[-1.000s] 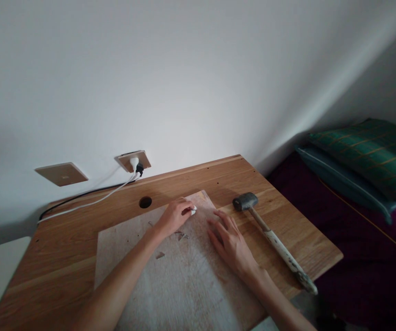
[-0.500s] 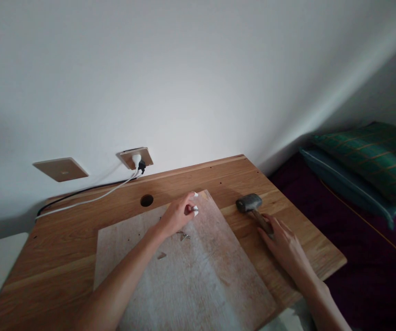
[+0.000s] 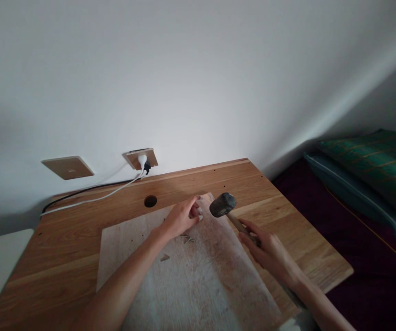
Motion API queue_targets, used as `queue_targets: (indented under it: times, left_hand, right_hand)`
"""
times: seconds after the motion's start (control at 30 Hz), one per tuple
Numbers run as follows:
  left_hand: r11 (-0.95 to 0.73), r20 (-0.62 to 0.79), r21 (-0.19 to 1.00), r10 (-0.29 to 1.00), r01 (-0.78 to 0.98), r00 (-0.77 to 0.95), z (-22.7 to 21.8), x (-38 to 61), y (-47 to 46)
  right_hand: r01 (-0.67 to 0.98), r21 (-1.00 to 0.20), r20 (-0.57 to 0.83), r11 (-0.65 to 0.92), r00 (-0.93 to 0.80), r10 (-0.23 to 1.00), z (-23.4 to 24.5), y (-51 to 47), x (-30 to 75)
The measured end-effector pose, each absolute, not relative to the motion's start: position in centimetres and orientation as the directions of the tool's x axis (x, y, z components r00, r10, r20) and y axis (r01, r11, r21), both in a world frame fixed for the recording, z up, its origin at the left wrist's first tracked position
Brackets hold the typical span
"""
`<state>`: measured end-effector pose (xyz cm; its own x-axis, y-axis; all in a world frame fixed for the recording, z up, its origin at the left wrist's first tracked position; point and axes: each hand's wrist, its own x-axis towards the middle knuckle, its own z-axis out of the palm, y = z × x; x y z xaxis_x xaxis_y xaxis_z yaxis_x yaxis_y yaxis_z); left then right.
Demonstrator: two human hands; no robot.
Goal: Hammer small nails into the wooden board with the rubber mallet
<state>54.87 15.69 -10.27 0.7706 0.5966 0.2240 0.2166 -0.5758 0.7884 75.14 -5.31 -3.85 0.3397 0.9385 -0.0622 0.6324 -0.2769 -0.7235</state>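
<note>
A pale, whitish wooden board (image 3: 198, 285) lies on the brown wooden tabletop. My left hand (image 3: 180, 218) rests near the board's far corner, its fingers curled with the tips drawn together. Whatever they pinch is too small to make out. In my right hand (image 3: 268, 250) is the handle of a mallet (image 3: 223, 205), whose dark head hovers over the board's right edge, just right of my left fingertips. Below my left hand lie some small metal pieces (image 3: 188, 239), perhaps nails. Closer to me on the board is a small flat greyish piece (image 3: 164, 258).
The tabletop (image 3: 297, 239) has a round cable hole (image 3: 150, 201) near the wall. Plugs sit in a wall socket (image 3: 143, 159), and a white cable (image 3: 94, 200) trails left. Cushions (image 3: 366, 193) lie on a purple-covered bed at the right.
My right hand has lifted the mallet off the tabletop and brought it left, over the board's edge. My left hand stays at the far corner, with its fingers slightly shifted.
</note>
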Motion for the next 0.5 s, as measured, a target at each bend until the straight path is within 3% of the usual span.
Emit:
queue_targets:
  times: [0.13,0.4,0.5]
  left_hand:
    - [-0.547,0.192,0.805,0.606,0.23,0.772,-10.2,54.9,15.7]
    - [-0.508,0.156,0.829,0.615,0.236,0.773,-9.6,54.9,15.6]
    - [-0.516,0.152,0.816,0.625,0.259,0.766,-9.4,55.0,15.6]
  right_hand:
    - [0.719,-0.657,0.026,-0.227,0.323,0.946,-3.5,-5.1,73.8]
    - [0.645,-0.707,-0.165,-0.291,0.249,0.954,-3.1,-5.4,72.3]
    - [0.695,-0.691,-0.061,-0.197,0.216,0.975,-3.7,-5.6,72.3]
